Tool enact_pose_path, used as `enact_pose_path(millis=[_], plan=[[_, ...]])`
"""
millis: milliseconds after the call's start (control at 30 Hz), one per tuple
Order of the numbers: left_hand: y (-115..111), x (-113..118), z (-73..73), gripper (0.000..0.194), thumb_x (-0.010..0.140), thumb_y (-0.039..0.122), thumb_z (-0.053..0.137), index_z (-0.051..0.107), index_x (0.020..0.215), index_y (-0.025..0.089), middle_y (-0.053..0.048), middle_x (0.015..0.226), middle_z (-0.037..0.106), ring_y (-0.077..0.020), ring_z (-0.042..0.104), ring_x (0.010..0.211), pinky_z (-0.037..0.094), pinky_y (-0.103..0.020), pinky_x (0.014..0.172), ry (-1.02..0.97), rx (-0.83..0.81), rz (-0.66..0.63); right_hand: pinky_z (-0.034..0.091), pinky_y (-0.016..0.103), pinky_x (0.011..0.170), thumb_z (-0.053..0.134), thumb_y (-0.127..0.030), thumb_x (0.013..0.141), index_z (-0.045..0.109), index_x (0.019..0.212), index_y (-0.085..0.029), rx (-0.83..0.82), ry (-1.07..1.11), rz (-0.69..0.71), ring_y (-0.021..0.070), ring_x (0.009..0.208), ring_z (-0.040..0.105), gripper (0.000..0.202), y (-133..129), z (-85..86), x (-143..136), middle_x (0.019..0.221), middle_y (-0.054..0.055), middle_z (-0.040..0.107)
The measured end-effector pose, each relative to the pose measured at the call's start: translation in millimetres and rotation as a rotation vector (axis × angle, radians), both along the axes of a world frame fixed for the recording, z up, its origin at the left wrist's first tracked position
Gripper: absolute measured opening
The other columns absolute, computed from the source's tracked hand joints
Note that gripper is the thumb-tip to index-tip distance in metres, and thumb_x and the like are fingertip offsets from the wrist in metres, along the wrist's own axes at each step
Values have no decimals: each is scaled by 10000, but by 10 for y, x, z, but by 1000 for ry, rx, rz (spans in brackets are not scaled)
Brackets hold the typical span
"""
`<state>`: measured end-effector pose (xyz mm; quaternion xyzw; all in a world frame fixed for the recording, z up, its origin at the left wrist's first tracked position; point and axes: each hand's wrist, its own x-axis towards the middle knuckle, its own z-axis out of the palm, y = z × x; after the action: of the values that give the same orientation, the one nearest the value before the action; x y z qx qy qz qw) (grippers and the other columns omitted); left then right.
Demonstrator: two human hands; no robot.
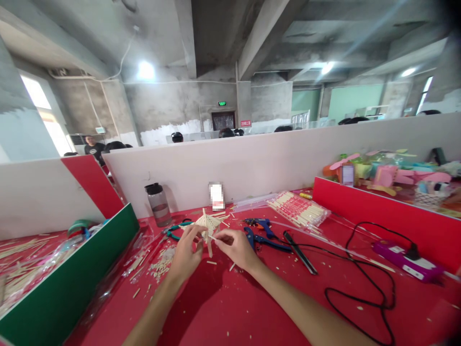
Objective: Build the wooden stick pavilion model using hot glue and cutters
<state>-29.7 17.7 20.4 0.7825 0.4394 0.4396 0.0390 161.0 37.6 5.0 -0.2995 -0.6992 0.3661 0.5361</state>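
A small umbrella-shaped model made of pale wooden sticks (209, 222) is between my two hands, above the red table. My left hand (188, 252) grips its left side, with thumb and fingers closed on it. On the right, the thumb and fingers of my right hand (234, 247) pinch a short wooden stick (213, 237) against the model's underside. Just behind the model lie some loose sticks (224, 217). Scissors with green handles (176, 231) rest left of it. A blue glue gun (260, 225) and blue-handled cutters (268, 241) lie to the right of my right hand.
A water bottle (158, 204) and a phone (216, 196) stand by the white partition (252, 163). Bundled sticks (297, 209), a utility knife (299, 252), a black cable (355, 257) and a purple power strip (406, 259) lie right. Cut scraps (162, 264) litter the left. Green (72, 274) and red dividers (389, 221) flank the table.
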Motion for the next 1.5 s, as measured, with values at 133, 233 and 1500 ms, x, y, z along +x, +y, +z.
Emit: enact_pose_path(millis=[133,233,1500], plan=[[-5,-5,15,380,796,40,459,595,1108,211,-62,1062,609,-184,618,859,522,-330,810,9,6,13,560,292,749,645,-191,837,754,850,-168,1,-10,2,202,803,723,112,-23,17,7,861,62,773],[-16,-7,43,387,791,45,445,606,1103,206,-64,1033,625,-190,625,852,524,-333,802,17,17,19,561,292,739,644,-182,833,758,843,-169,1,-12,-2,203,794,725,115,-31,28,13,858,61,776],[-40,-207,136,361,856,66,455,635,1130,220,-77,1095,668,-220,652,1021,511,-333,906,177,21,-110,527,258,630,683,-255,833,736,766,-182,17,73,-43,178,669,685,112,-32,-7,-96,740,42,748]])
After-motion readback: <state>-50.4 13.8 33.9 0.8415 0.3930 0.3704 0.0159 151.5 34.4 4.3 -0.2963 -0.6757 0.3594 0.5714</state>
